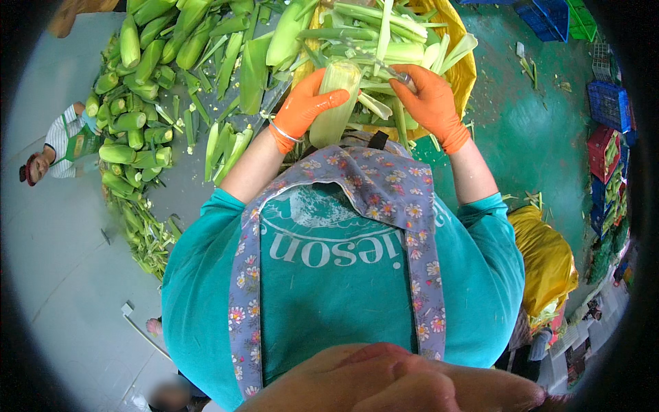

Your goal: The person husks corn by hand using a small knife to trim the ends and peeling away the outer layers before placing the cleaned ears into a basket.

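My left hand [308,109], in an orange glove, grips an ear of corn [335,105] in pale green husk. The ear stands nearly lengthwise before my apron, its cut-looking end away from me. In my right hand [428,103], also orange-gloved, is a knife [405,79]; its thin blade points away and to the left, over the husks. Beneath and beyond both hands lies a heap of stripped husks and stalk pieces [396,51] in a yellow sack [466,77]. Husk leaves [255,77] lie left of the sack on the metal table [188,170].
Many unpeeled corn ears [136,121] are piled along the table's left side. A co-worker [69,139] in a green apron stands beyond them. Blue crates [609,105] and a red crate [603,153] line the right. Another yellow sack [543,257] stands by my right elbow.
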The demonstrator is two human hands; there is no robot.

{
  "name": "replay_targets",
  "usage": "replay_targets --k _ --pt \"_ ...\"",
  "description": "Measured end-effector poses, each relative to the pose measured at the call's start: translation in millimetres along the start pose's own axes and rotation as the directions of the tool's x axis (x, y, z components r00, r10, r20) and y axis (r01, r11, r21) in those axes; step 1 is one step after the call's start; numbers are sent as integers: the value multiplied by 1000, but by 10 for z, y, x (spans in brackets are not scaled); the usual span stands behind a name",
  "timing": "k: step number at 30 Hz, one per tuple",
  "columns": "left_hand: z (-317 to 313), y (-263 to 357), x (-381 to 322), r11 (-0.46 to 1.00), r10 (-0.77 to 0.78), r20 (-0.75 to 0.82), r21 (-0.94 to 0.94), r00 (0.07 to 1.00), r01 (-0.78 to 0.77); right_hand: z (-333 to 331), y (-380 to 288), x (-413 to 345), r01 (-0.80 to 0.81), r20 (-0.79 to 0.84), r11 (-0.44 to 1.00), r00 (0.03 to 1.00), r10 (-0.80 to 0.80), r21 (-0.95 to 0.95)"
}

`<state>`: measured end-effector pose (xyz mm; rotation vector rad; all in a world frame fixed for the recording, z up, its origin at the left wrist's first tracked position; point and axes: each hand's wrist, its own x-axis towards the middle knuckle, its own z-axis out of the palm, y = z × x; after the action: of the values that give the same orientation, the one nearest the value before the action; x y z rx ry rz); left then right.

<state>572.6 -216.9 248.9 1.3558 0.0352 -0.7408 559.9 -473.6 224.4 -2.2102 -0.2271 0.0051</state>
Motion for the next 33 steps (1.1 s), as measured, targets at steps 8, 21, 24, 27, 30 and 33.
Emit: replay_targets --k 8,21,24,27,30,33 --pt "-37 -158 129 983 139 83 109 987 -147 21 -170 33 363 110 913 931 -348 -185" --pt "-63 -290 173 953 186 126 220 974 -210 59 -137 52 430 138 892 900 -413 -136" --pt "-34 -300 153 941 223 132 231 966 -248 79 -158 18 446 122 878 895 -430 -173" --pt "2 -262 105 946 215 104 223 971 -234 96 -137 8 447 140 875 893 -427 -186" --pt "53 -214 31 955 174 34 236 984 -177 170 -111 15 444 63 880 896 -439 -169" --pt "35 -167 -97 956 111 26 272 993 -114 193 778 29 183 56 906 983 -175 -381"
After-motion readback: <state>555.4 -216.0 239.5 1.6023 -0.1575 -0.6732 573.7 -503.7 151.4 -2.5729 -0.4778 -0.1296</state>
